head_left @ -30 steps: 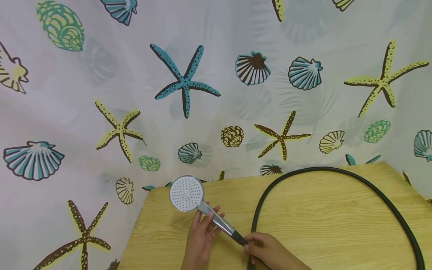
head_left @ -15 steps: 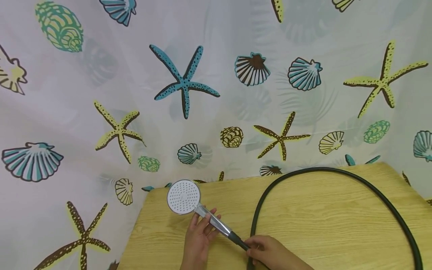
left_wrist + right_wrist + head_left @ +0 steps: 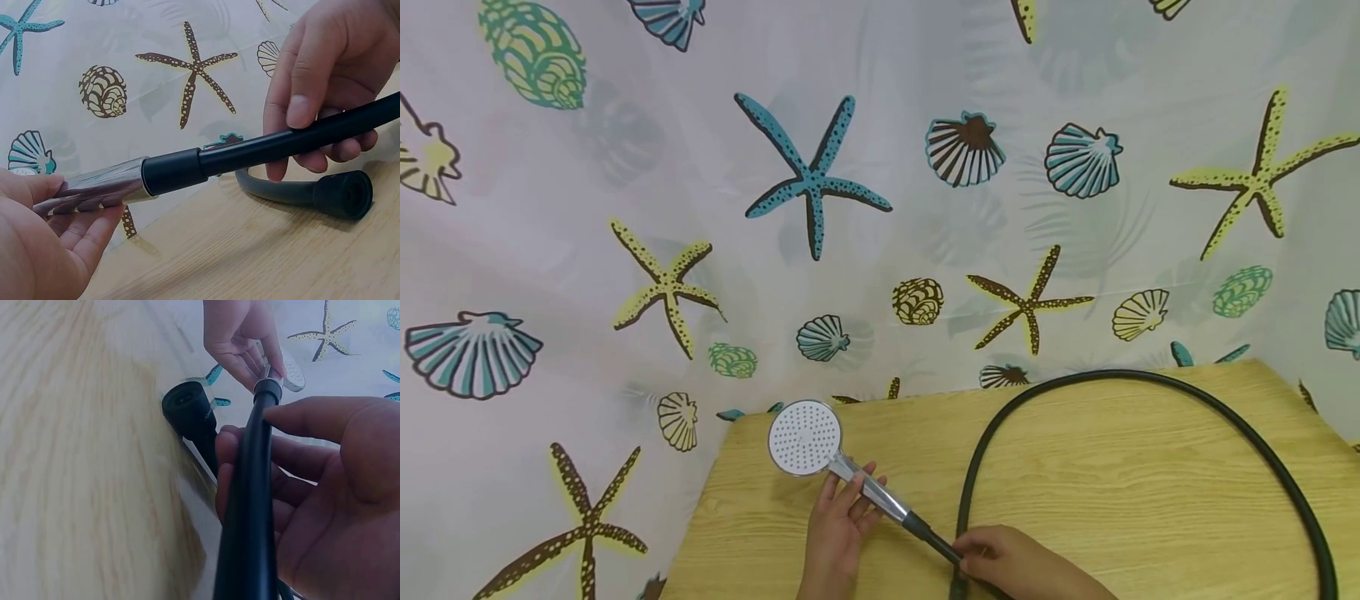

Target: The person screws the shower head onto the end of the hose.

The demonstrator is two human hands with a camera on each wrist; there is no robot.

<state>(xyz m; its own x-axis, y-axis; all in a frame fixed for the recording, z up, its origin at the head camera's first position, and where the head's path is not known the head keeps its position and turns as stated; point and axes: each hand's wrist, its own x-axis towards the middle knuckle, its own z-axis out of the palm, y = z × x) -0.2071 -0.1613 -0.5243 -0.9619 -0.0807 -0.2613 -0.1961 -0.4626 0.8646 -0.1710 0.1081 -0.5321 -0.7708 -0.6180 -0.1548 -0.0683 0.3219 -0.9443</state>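
A hand shower [image 3: 805, 437] with a round white spray face and chrome handle is tilted up to the left in the head view. My left hand [image 3: 838, 533] grips its handle, fingers beneath and thumb on top. At the handle's lower end sits a black collar [image 3: 175, 172], joined in line with a black hose [image 3: 262, 151]. My right hand [image 3: 1018, 562] holds this hose a short way below the collar, thumb over it and fingers curled under. The hose's other end, a wide black connector [image 3: 344, 195] with a round opening, lies on the table behind the right hand.
The wooden table [image 3: 1112, 467] carries the rest of the hose, which arches across its right half in a wide loop. A white curtain [image 3: 910, 208] printed with starfish and shells hangs behind the table and along its sides.
My right hand has shifted slightly right and down along the hose, so more hose shows below the handle. The hand shower has moved a little left and down with my left hand.
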